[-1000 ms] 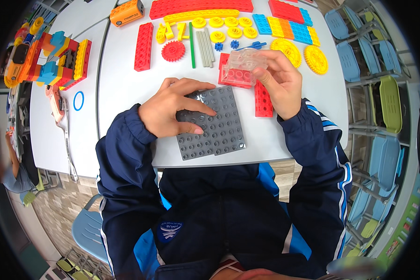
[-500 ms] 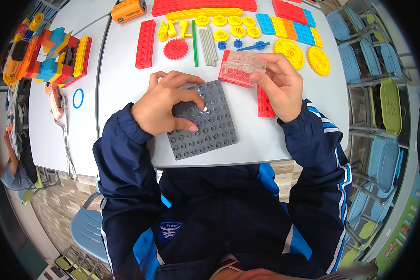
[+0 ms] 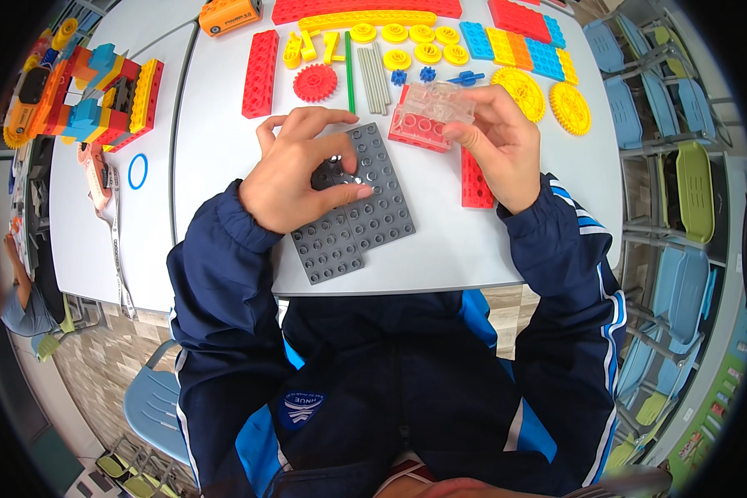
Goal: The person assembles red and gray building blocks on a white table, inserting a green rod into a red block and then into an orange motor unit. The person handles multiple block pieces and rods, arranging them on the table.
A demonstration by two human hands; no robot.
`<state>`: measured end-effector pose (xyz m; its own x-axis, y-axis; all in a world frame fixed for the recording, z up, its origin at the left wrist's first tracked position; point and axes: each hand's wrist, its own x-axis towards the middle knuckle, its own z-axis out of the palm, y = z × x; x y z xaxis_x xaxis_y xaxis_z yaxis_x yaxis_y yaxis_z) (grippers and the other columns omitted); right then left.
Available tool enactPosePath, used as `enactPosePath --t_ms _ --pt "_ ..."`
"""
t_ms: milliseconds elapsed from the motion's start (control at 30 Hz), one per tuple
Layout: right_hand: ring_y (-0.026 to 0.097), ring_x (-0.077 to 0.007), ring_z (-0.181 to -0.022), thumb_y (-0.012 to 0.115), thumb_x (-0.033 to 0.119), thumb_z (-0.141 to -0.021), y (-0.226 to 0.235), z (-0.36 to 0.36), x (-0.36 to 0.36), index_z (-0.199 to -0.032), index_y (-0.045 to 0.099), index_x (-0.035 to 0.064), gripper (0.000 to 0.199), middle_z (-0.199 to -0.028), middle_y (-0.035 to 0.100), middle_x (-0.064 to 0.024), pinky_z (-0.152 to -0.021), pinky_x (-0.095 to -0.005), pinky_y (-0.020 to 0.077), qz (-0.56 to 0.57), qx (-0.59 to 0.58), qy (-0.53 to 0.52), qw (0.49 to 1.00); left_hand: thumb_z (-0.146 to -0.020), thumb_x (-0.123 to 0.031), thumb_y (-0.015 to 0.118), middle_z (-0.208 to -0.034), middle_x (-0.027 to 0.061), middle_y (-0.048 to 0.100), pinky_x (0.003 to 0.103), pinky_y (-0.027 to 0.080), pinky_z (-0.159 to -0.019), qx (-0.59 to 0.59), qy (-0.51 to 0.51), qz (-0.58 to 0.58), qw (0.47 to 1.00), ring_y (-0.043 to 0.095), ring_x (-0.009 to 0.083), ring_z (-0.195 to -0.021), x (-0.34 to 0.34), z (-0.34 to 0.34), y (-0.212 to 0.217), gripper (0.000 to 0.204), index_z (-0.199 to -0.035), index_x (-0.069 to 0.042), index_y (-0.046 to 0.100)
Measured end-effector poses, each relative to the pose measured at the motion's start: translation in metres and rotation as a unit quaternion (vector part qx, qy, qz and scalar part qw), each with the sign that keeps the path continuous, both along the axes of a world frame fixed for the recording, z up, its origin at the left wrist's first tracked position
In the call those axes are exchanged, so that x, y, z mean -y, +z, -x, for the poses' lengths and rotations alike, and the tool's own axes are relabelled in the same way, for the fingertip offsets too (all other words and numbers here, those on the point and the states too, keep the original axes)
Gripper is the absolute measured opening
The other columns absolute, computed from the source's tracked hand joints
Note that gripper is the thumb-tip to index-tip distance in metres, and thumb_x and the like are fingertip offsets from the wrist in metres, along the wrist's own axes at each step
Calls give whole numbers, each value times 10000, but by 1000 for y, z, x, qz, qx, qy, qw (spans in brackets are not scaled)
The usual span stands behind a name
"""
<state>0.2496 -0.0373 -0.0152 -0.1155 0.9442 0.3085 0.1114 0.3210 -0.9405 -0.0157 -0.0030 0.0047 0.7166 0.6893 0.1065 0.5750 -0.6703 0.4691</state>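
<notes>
My left hand rests over two dark grey studded plates, thumb and fingers curved and apart, touching their tops. The plates lie side by side, with the right one offset farther from me; the hand hides part of the left one. My right hand pinches a clear transparent block between thumb and fingers. This block overlaps a short red brick with studs showing; whether the two are joined I cannot tell. Below my right hand lies a long red brick, partly covered.
Farther back lie a red gear, a green rod, grey rods, yellow wheels, large yellow gears and coloured bricks. A brick model and a blue ring are at left.
The two grey plates, flush before, now stand offset: the right one has slid away from me. My left hand has shifted slightly. My right hand keeps the clear block over the red brick.
</notes>
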Motion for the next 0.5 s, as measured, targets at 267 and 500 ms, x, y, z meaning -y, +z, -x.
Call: enactPosePath --t_ms 267,500 --pt "645 -131 -956 663 61 -898 -3 4 -3 -1135 533 -12 280 -1050 687 -126 -830 -247 502 10 -46 5 999 -829 -279 720 -1276 79 558 507 147 -1062 61 3 10 998 444 237 -1236 10 -20 -12 616 -1366 -128 459" --pt "641 -160 -988 630 3 -905 1 -1 1 -1165 526 -40 283 -1078 663 -120 -859 -280 505 2 106 -18 994 -833 -279 712 -1262 98 563 491 146 -1064 54 -8 0 999 449 244 -1235 10 -24 -14 651 -1398 -113 434"
